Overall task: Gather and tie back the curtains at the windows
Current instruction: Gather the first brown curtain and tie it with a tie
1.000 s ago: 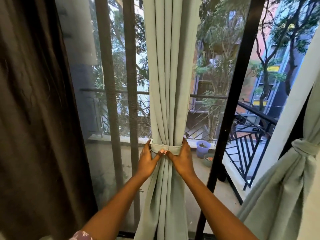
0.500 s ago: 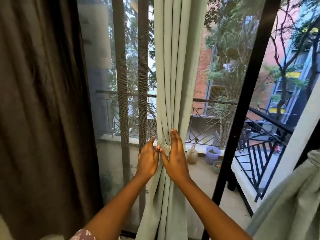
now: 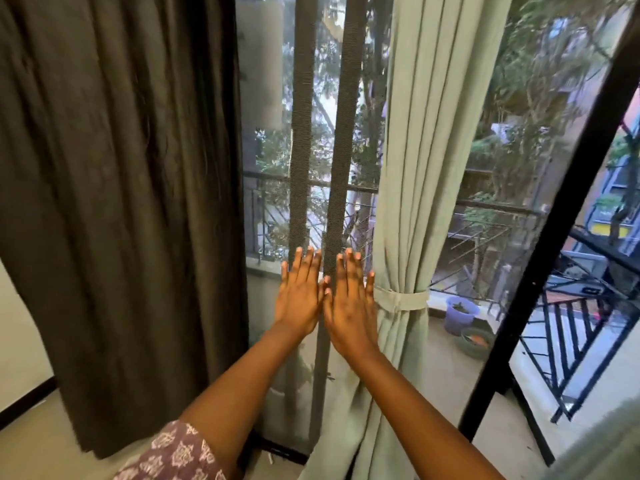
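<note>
A pale green curtain (image 3: 426,140) hangs gathered in front of the window, bound at mid height by a matching tie-back band (image 3: 403,300). My left hand (image 3: 300,294) and my right hand (image 3: 348,301) are raised side by side, backs towards me, fingers straight and together, holding nothing. They are just left of the band; my right hand's little finger is close to the curtain's edge. A dark brown curtain (image 3: 121,188) hangs loose and untied on the left.
A black door frame post (image 3: 554,244) slants down the right. Two dark vertical mesh strips (image 3: 341,133) stand behind my hands. Outside are a balcony railing (image 3: 581,323) and a purple pot (image 3: 460,310). Another green curtain's fold (image 3: 602,452) shows at the bottom right corner.
Both hands have let go of the tie-back band and opened flat, and they now lie left of the green curtain. The view has swung left, bringing more of the brown curtain into sight.
</note>
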